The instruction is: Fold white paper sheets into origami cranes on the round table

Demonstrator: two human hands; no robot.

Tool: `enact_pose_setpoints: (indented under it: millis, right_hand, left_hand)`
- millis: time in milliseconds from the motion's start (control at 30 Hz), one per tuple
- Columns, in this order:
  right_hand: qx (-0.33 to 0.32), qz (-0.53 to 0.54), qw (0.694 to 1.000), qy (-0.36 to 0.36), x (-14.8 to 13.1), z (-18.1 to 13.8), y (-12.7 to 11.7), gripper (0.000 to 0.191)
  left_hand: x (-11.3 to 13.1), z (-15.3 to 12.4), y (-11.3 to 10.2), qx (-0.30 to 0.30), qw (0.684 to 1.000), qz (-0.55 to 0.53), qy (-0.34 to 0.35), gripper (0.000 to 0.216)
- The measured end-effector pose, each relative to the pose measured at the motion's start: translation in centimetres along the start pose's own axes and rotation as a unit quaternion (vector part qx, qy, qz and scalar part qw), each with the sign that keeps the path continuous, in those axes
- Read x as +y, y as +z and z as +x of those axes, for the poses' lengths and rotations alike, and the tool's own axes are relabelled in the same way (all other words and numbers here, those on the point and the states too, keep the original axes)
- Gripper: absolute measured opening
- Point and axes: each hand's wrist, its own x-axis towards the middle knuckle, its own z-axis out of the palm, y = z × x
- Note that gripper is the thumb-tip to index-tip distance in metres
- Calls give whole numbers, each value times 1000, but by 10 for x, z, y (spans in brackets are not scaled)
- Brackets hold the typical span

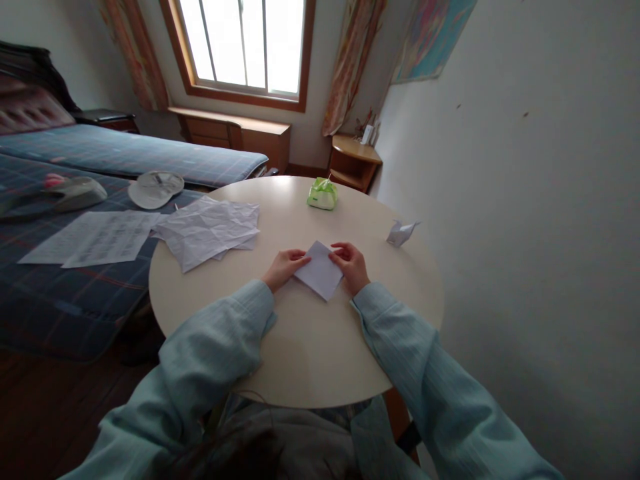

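A folded white paper lies flat on the round cream table, shaped like a diamond. My left hand presses its left corner with curled fingers. My right hand pinches the paper's upper right edge, fingers bent together. Both sleeves are pale blue and reach in from the near edge of the table.
A pile of crumpled white sheets lies on the table's left. A green tissue pack sits at the far side, a small folded paper figure at the right. The bed on the left holds printed sheets and a cap. A wall is close on the right.
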Motion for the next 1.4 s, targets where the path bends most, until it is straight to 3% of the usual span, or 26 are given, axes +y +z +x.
enact_pose_setpoints:
  millis: [100,333,533,667,833,1400]
  right_hand:
    - [-5,-5,1000,6,4,2,-1,36]
    - [-41,-59,997,28,10,4,-4,36]
    - [-20,-122,992,13,3,1,-3,28]
    - [-7,-207,978,-23,-2,-1,-3,22]
    - [-6,-264,964,-45,-5,-3,-4,16]
    - [-34,-366,926,-86,-5,-2,-7,14]
  left_hand:
    - [-4,3,-3,12,999,39,27,32]
    - [-9,13,-16,111,973,184,90,25]
    - [3,4,-14,141,897,409,90,29]
    - [10,-2,-11,139,853,499,63,25]
    - [9,-2,-12,136,835,530,50,23]
    - [6,-2,-10,140,829,537,63,18]
